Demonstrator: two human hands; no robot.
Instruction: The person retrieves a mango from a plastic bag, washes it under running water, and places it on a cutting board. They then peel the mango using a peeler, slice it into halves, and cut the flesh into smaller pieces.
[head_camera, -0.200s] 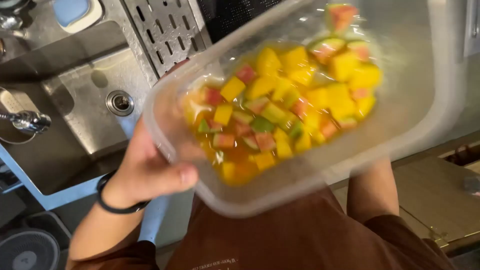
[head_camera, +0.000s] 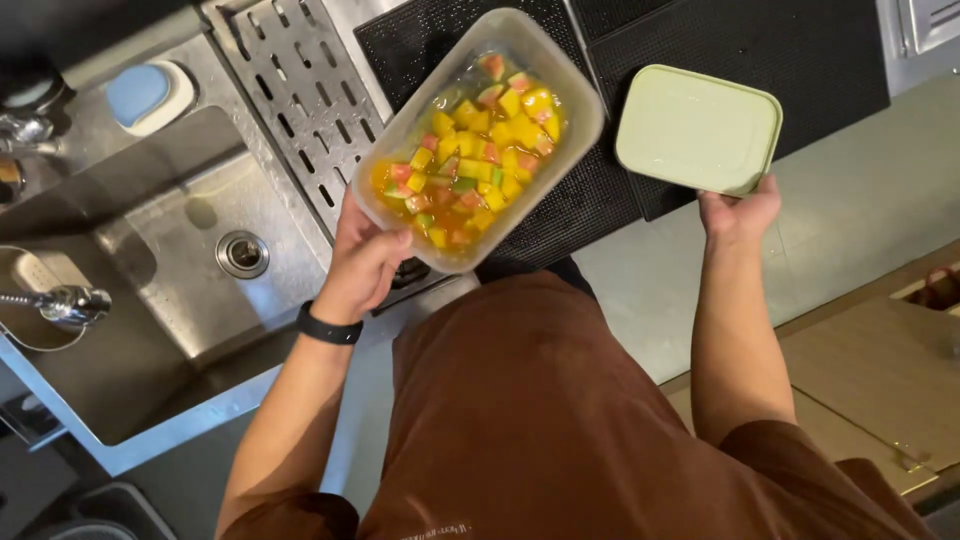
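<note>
above the black ribbed mat (head_camera: 600, 190), near its front edge, hangs the clear plastic tub (head_camera: 480, 140), tilted so one short end dips toward the person. inside it lie diced fruit pieces (head_camera: 475, 165), yellow, pink and green, in an orange juice that pools at the lower end. the left hand (head_camera: 362, 262) grips the tub's lower end, thumb over the rim and fingers under the base, closed firmly on it; a black wristband (head_camera: 328, 328) sits on that wrist. to the right of the tub, apart from it, the pale green lid (head_camera: 698, 128) lies level over the mat's right part; whether it rests on the mat or is lifted off it cannot be told. the right hand (head_camera: 738, 212) pinches the lid's near edge, closed narrowly on it. to the left of the tub, a perforated steel drain board (head_camera: 290, 90) runs beside the mat, and beyond it the steel sink (head_camera: 180, 260) with its round drain (head_camera: 242, 254). a tap (head_camera: 60, 303) reaches over the sink's left side, and a blue sponge in a white holder (head_camera: 145, 95) sits at the sink's far edge. below the tub, the person's brown apron (head_camera: 540, 420) fills the lower frame.
</note>
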